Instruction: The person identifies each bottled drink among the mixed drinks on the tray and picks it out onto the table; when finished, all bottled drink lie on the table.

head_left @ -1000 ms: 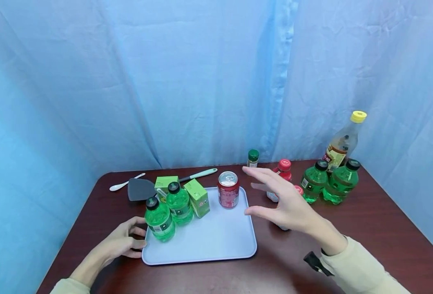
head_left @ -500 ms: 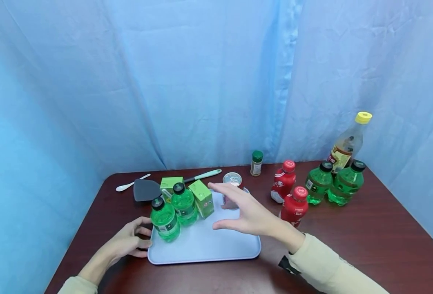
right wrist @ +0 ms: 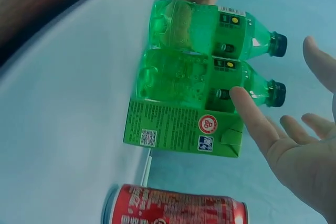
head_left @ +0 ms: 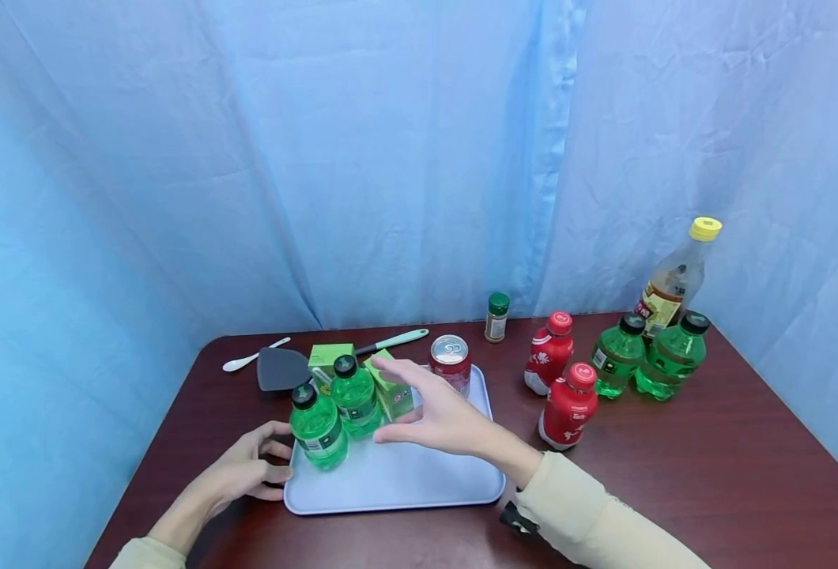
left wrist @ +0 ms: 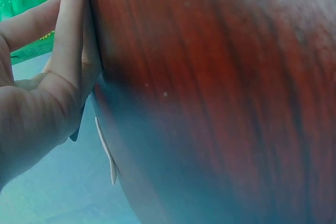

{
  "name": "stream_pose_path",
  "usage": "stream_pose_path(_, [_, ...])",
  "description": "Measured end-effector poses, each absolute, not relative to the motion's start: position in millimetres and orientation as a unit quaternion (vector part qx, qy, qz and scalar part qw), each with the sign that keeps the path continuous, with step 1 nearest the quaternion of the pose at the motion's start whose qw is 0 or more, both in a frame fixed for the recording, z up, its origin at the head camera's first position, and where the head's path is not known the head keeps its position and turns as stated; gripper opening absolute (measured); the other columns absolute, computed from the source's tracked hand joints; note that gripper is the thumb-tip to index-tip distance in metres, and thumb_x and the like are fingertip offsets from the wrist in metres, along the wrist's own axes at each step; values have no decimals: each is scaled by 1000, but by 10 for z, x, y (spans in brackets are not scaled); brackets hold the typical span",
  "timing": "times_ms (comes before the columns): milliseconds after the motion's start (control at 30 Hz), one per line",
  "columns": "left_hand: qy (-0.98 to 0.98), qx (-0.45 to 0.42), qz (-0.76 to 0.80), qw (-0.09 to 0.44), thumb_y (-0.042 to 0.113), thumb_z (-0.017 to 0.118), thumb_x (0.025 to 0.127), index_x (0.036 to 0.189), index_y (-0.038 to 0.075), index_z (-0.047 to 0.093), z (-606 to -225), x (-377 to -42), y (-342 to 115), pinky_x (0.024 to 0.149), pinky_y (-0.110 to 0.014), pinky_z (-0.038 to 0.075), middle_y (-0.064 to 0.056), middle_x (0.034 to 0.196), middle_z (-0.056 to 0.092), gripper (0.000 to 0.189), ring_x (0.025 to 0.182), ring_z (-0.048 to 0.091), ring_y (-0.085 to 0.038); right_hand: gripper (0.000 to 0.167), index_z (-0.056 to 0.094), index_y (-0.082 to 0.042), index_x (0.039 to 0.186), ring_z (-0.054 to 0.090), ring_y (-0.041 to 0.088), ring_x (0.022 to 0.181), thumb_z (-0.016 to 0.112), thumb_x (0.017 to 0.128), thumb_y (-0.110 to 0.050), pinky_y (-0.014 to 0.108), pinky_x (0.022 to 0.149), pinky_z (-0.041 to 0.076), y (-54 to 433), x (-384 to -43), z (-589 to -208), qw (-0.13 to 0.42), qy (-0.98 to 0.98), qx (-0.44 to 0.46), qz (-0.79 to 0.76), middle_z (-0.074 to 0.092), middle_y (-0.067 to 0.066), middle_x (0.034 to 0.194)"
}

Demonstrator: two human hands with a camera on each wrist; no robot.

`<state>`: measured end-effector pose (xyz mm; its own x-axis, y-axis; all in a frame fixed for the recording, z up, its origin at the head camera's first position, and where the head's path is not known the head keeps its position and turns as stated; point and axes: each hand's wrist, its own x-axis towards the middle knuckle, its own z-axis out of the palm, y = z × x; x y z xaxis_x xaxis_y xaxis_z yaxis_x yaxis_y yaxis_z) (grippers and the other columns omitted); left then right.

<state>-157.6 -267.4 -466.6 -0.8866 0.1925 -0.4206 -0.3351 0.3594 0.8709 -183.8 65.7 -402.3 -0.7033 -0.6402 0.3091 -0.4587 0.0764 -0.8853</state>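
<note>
My left hand (head_left: 241,466) rests at the left rim of a pale tray (head_left: 419,478); in the left wrist view its fingers (left wrist: 68,35) lie extended along that edge. Two green soda bottles (head_left: 318,435) with black caps stand on the tray's left side. Beside them are a green drink carton (head_left: 390,395) and, farther back, a second green carton (head_left: 329,356). A red drink can (head_left: 451,363) stands at the tray's back right. Over the tray, my right hand (head_left: 447,415) is spread with thumb and fingers apart, holding nothing, near the front carton and the bottles.
Right of the tray stand two red bottles (head_left: 568,409), two more green bottles (head_left: 618,357) and a yellow-capped bottle (head_left: 671,284). Behind are a green-capped spice jar (head_left: 496,320), a spatula (head_left: 281,370) and a white spoon (head_left: 248,359). Blue curtains (head_left: 405,158) enclose the table.
My right hand has moved left from beside the can to over the tray near the green carton, uncovering the red bottles. My left hand stays at the tray's rim.
</note>
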Motion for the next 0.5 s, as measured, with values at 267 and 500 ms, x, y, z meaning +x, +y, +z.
stream_pose_path(267, [789,-45,565,235,-4,70,85,145,0,38,-4663,-1577,-2680,70,-49,60,-21,114,55,68,87,63,-29,86,38,-12,157,49,29,137,84,84,-18,31,77,60,504,-1959,-4032,44,769,-381,-512,42,5,157])
stream_pose_path(500, [790,-44,564,236,-4,71,85,145,0,38,-4659,-1573,-2684,70,-49,60,-21,114,55,68,86,64,-28,86,37,-9,157,49,20,137,84,86,-22,40,106,47,403,-2067,-4009,28,798,-389,-460,44,4,156])
